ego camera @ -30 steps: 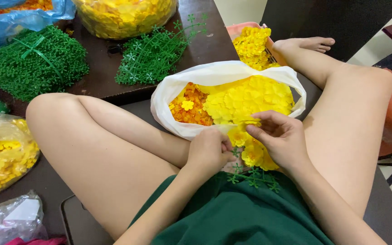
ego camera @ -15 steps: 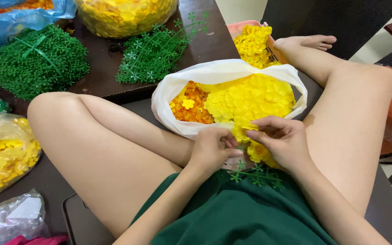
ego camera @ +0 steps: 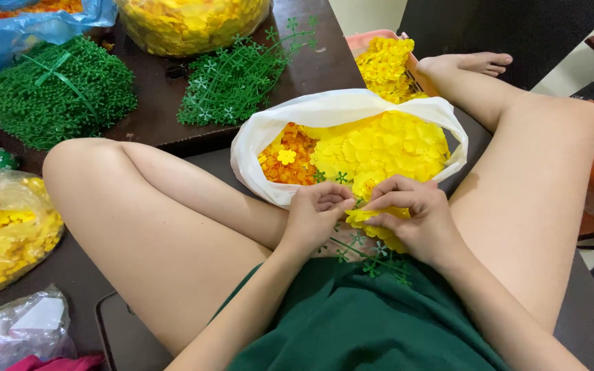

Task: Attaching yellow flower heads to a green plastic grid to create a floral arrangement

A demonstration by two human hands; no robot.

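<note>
I sit cross-legged with a white plastic bag (ego camera: 269,124) of yellow and orange artificial flower petals between my knees. My left hand (ego camera: 316,220) and my right hand (ego camera: 414,218) meet just in front of the bag, fingers pinched together on a yellow flower (ego camera: 364,216). A green plastic stem (ego camera: 372,255) with small star-shaped tips runs from under my hands down onto my green shorts (ego camera: 359,323). More yellow flowers on that stem show below my right hand.
A dark table holds a bundle of green stems (ego camera: 56,93), loose green stems (ego camera: 238,75), a clear bag of yellow petals (ego camera: 187,24) and a blue bag (ego camera: 29,31). Another yellow petal bag (ego camera: 8,233) lies left. A pink basket of yellow flowers (ego camera: 386,58) stands behind the white bag.
My hands stayed together in front of the bag, shifting slightly as the fingers work on the yellow flower. The view moved only a little.
</note>
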